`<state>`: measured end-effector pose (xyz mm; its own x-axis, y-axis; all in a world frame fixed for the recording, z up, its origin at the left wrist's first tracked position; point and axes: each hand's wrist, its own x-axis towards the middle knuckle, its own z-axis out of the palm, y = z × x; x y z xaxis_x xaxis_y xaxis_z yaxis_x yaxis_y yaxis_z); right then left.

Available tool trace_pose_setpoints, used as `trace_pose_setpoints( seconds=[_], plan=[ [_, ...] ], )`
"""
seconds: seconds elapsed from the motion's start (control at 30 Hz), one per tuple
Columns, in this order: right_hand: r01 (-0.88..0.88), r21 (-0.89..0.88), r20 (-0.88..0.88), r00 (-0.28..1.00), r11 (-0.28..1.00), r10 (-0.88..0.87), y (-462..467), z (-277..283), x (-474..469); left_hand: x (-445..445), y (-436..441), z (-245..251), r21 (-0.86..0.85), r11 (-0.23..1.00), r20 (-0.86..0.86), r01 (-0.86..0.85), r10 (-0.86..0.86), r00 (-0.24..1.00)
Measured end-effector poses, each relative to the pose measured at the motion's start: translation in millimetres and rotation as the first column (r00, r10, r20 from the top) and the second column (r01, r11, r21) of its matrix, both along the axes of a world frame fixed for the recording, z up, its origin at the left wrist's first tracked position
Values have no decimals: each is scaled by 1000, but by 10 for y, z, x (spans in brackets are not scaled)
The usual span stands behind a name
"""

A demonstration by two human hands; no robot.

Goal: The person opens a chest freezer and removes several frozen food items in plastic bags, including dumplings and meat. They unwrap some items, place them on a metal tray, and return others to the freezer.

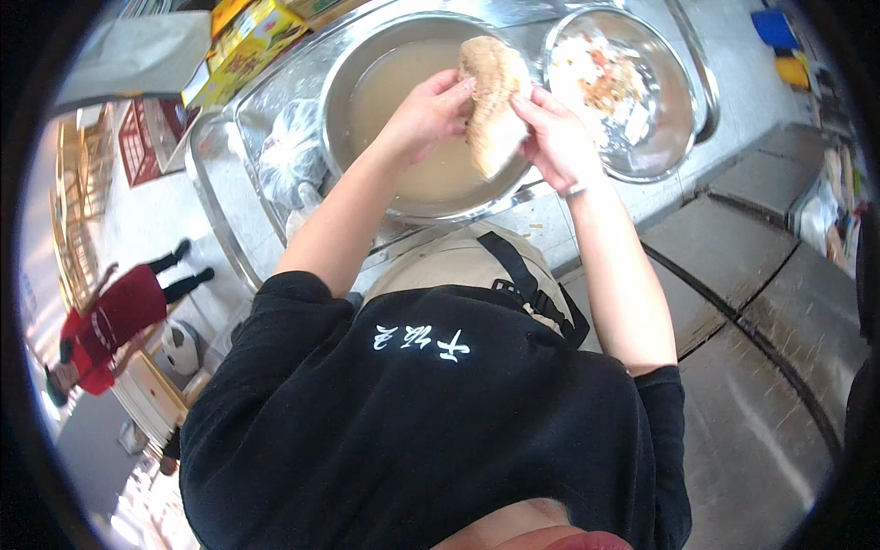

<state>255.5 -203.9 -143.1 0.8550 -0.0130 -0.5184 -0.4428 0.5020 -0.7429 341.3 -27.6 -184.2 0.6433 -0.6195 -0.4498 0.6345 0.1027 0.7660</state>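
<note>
Both hands hold a pale tan, soft, folded piece that looks like tripe [492, 96] over a large round metal basin [331, 103]. My left hand [434, 113] grips its left edge, with the thumb on top. On the opposite edge, my right hand [553, 134] pinches it between thumb and fingers. Cloudy beige water [392, 103] fills part of the basin. To the right, a smaller steel bowl [670, 148] holds white, orange and brown scraps [608, 79]. I cannot tell exactly what the scraps are.
The basin stands on a metal cart [265, 203]. A clear plastic bag [292, 148] lies left of it. Yellow printed boxes [258, 48] are at upper left, near a red crate [141, 144]. Steel surfaces [722, 254] fill the right. A person in red [124, 306] is at far left.
</note>
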Motion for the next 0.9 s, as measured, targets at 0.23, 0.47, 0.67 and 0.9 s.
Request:
trace_pose_setpoints(
  seconds=[0.23, 0.47, 0.67, 0.9],
  plan=[
    [-89, -987, -47, 956, 137, 288, 423, -1069, 558, 153, 614, -766, 835, 397, 550, -381, -582, 599],
    [-468, -876, -474, 784, -120, 401, 529, -1142, 444, 40, 426, -906, 879, 276, 431, -387, -808, 402],
    [-400, -917, -379, 867, -2, 324, 332, -1142, 442, 54, 490, -888, 808, 386, 519, -445, -824, 227],
    [-403, -896, -444, 802, -189, 400, 253, -1161, 373, 46, 559, -855, 899, 220, 256, -380, -966, 46]
  ],
)
